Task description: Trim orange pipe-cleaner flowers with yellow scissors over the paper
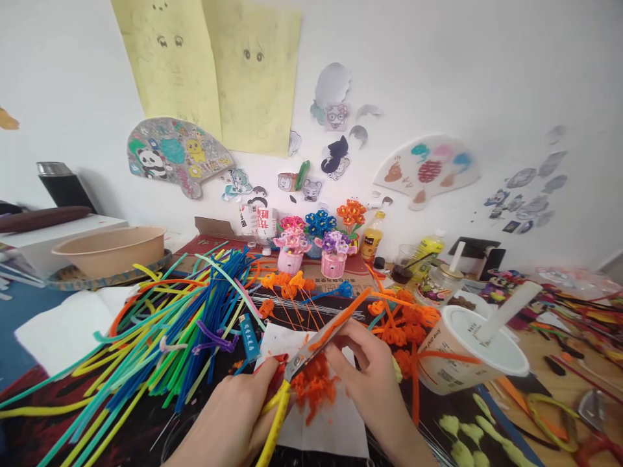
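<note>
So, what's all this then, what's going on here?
A person's left hand holds yellow-handled scissors, while the right hand holds a fuzzy orange strip along the blades. Below, loose orange fluff lies on white paper. A heap of coloured fuzzy stems spreads to the left, and small potted flowers stand behind.

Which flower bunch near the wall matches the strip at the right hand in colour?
The orange bunch, beside the yellow-capped bottle: the strip at the right hand is orange; the other bunches are pink, blue or purple.
</note>
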The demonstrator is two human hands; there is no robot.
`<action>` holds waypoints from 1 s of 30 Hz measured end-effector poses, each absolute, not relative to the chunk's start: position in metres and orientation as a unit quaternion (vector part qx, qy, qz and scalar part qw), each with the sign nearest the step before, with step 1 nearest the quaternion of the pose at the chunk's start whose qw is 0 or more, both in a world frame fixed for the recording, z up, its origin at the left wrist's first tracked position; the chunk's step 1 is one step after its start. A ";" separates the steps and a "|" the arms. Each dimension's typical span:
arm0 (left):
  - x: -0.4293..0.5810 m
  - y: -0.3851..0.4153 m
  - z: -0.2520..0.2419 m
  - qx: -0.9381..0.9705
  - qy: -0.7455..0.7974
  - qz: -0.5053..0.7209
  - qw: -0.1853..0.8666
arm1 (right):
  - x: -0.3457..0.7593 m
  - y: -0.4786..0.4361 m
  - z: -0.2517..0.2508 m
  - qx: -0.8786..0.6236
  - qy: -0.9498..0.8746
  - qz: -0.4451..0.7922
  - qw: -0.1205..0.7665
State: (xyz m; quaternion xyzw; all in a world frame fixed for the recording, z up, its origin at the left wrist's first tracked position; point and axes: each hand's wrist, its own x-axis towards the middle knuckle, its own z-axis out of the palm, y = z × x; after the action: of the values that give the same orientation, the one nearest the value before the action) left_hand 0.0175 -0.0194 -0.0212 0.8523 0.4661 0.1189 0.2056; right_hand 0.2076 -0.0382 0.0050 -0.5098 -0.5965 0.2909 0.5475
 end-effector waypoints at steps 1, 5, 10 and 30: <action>0.017 -0.019 -0.021 0.852 0.467 0.116 0.206 | 0.209 -0.038 0.005 -0.509 -0.591 0.294 0.553; 0.017 -0.020 -0.019 0.850 0.469 0.108 0.213 | 0.214 -0.036 0.006 -0.507 -0.564 0.293 0.582; 0.018 -0.026 -0.011 0.864 0.445 0.119 0.204 | 0.210 -0.037 0.007 -0.500 -0.544 0.296 0.605; 0.017 -0.024 -0.021 0.860 0.448 0.138 0.201 | 0.203 -0.040 0.004 -0.505 -0.577 0.313 0.561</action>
State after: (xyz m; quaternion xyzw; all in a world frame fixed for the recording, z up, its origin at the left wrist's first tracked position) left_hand 0.0175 -0.0238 -0.0208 0.8600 0.4483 0.1377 0.2010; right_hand 0.2033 -0.0402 0.0044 -0.5054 -0.5765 0.3125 0.5608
